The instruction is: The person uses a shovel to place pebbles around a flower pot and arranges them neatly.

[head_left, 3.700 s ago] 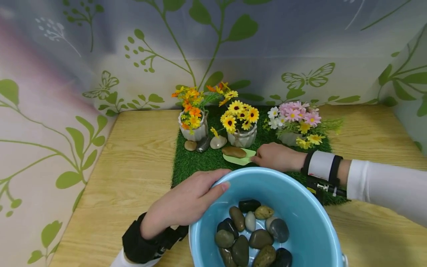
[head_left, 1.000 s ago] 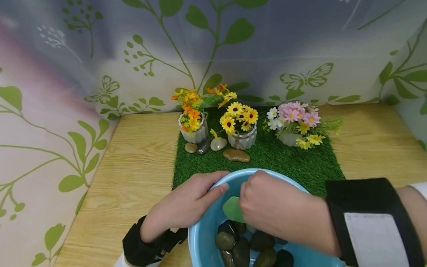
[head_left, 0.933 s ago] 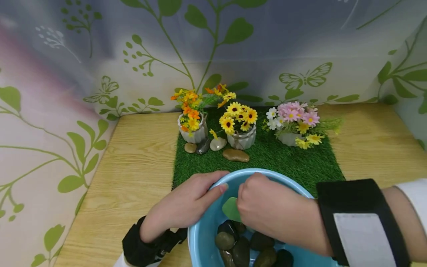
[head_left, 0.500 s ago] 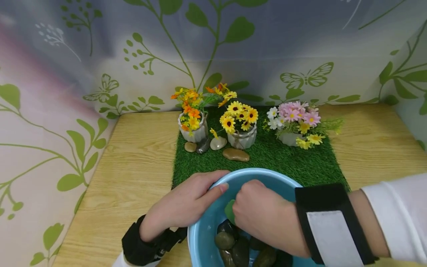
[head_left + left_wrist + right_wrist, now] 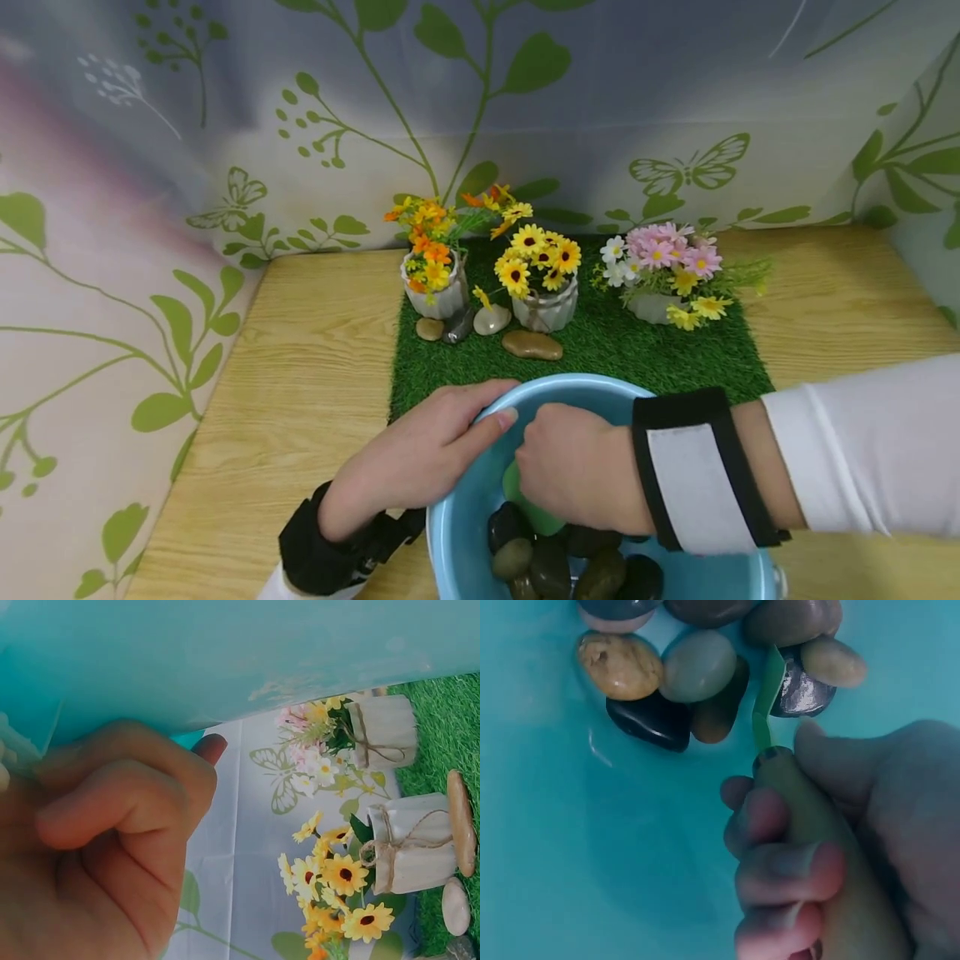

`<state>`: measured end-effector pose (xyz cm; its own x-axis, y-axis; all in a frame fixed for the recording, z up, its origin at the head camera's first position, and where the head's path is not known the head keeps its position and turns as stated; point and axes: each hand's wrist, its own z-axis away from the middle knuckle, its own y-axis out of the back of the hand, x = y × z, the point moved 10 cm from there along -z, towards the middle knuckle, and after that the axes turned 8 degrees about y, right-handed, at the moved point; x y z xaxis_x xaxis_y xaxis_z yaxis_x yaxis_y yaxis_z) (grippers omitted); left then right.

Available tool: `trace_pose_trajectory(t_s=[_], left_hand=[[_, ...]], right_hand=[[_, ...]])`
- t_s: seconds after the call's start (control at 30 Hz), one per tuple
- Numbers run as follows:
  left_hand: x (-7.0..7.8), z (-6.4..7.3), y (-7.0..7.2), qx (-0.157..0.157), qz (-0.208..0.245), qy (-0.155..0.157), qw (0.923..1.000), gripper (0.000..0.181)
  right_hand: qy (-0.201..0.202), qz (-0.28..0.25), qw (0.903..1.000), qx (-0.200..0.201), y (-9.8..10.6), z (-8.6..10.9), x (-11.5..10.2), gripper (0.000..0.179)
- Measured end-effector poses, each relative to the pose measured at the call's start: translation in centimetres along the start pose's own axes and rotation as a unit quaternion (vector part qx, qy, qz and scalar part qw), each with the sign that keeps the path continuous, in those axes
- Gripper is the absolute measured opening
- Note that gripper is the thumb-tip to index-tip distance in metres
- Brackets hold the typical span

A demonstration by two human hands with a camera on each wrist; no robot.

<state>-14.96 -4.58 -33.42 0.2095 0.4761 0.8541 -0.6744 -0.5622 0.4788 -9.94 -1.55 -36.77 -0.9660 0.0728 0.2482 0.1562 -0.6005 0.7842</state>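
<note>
My left hand (image 5: pixel 420 450) grips the near-left rim of a light-blue bucket (image 5: pixel 577 380), thumb over the edge. The left wrist view has its curled fingers (image 5: pixel 142 787) against the bucket's wall. Down inside the bucket, my right hand (image 5: pixel 577 467) holds a small garden trowel with a green blade (image 5: pixel 542 518). In the right wrist view, fingers wrap its wooden handle (image 5: pixel 810 832). The blade stands on edge among smooth stones, beside a shiny black stone (image 5: pixel 806 694). A yellowish pebble (image 5: pixel 619 664) and several others lie at the bucket's bottom. No stone shows on the blade.
Behind the bucket lies a green turf mat (image 5: pixel 622 354). On it stand pots of orange flowers (image 5: pixel 431 242), yellow flowers (image 5: pixel 528 250) and pink flowers (image 5: pixel 660 254). A long brown stone (image 5: pixel 532 344) and several smaller stones line the pots' front. A patterned cloth (image 5: pixel 300 167) hangs behind.
The brown stone has gone from the trowel's blade onto the turf. My right hand has brought the trowel back into the bucket, down among the stones. The left hand keeps its hold.
</note>
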Motion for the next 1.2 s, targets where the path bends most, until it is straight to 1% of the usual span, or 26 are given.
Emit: trace_pose_trajectory(t_s=[0.1, 0.2, 0.27, 0.43, 0.5, 0.57, 0.7, 0.77, 0.83, 0.97, 1.03, 1.2], left_hand=[[0.0, 0.0, 0.0, -0.001, -0.006, 0.002, 1.0, 0.028], [0.1, 0.0, -0.2, -0.007, -0.005, 0.004, 1.0, 0.028], [0.2, 0.0, -0.3, -0.009, -0.006, 0.003, 0.9999, 0.028], [0.3, 0.1, -0.3, -0.002, -0.017, -0.009, 0.9998, 0.026], [0.3, 0.1, -0.3, -0.001, -0.017, -0.01, 0.9998, 0.026], [0.3, 0.1, -0.3, 0.001, -0.019, -0.009, 0.9998, 0.026], [0.3, 0.2, -0.1, 0.007, -0.026, -0.005, 0.9996, 0.026], [0.3, 0.2, 0.0, 0.01, -0.03, -0.006, 0.9995, 0.026], [0.3, 0.2, 0.0, 0.011, -0.03, -0.007, 0.9995, 0.026], [0.3, 0.3, 0.0, 0.01, -0.028, -0.006, 0.9995, 0.027], [0.2, 0.3, 0.0, 0.009, -0.027, -0.005, 0.9996, 0.029], [0.1, 0.3, 0.0, 0.01, -0.028, 0.0, 0.9996, 0.031]], right_hand=[[0.01, -0.025, 0.9994, 0.02, 0.1, 0.0, 0.0, 0.019], [0.023, -0.063, 0.9966, 0.047, 0.3, 0.1, 0.0, 0.018], [0.027, -0.084, 0.9946, 0.055, 0.3, 0.3, 0.1, 0.018], [0.036, -0.098, 0.9923, 0.067, 0.9, 0.8, 0.5, 0.018], [0.036, -0.114, 0.9898, 0.076, 1.2, 1.2, 0.9, 0.018], [0.039, -0.147, 0.9847, 0.085, 1.5, 1.5, 1.2, 0.022], [0.058, -0.211, 0.97, 0.105, 2.0, 2.1, 1.4, 0.03], [0.072, -0.218, 0.9668, 0.113, 2.2, 2.3, 1.2, 0.032], [0.081, -0.214, 0.9665, 0.117, 2.4, 2.6, 1.1, 0.032], [0.101, -0.221, 0.9625, 0.12, 2.8, 3.2, 1.0, 0.026], [0.113, -0.237, 0.9565, 0.128, 3.0, 3.8, 1.1, 0.025], [0.126, -0.288, 0.934, 0.17, 3.1, 5.4, 1.5, 0.033]])
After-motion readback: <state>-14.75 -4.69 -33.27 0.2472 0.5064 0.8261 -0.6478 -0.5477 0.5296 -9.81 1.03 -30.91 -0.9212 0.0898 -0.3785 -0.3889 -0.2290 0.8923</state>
